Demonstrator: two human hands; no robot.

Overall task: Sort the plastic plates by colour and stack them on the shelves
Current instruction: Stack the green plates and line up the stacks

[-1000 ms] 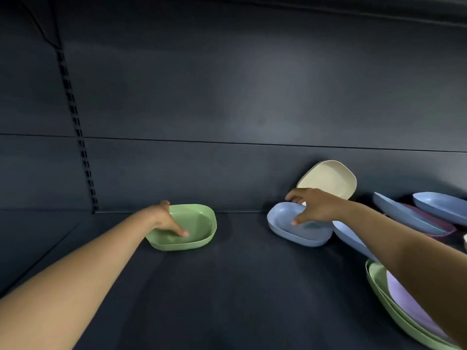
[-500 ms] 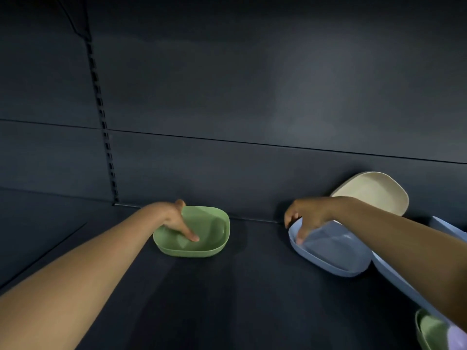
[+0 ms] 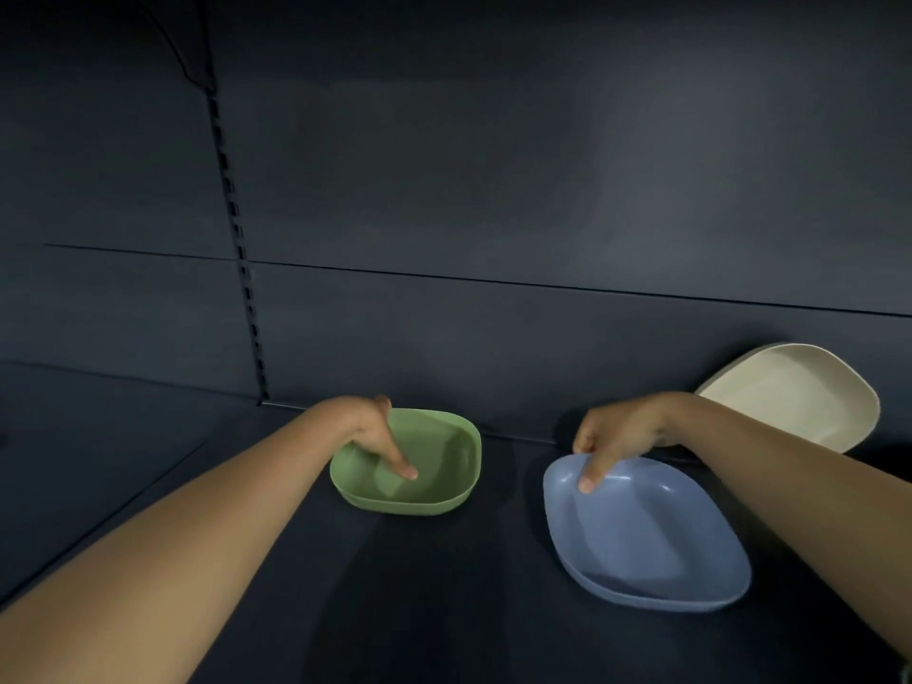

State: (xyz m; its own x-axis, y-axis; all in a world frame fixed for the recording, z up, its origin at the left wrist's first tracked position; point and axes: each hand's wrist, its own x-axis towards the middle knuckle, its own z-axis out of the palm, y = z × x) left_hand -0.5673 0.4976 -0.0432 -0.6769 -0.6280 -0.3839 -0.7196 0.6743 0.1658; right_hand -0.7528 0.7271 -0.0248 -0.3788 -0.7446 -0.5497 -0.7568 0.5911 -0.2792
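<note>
While both arms reach onto the dark shelf (image 3: 444, 609), each hand grips the rim of a plate.

At the left, the left hand (image 3: 375, 436) pinches the far-left rim of the green plate (image 3: 434, 466), thumb inside and fingers hidden behind the rim. At the right, the right hand (image 3: 612, 436) pinches the far edge of the blue plate (image 3: 651, 535), thumb on top. Both plates sit near the back wall (image 3: 493, 190), well apart from each other. Farther right, a cream plate (image 3: 799, 397) leans tilted against that wall, partly behind the right forearm. A slotted upright (image 3: 237, 249) runs up the wall at left.
</note>
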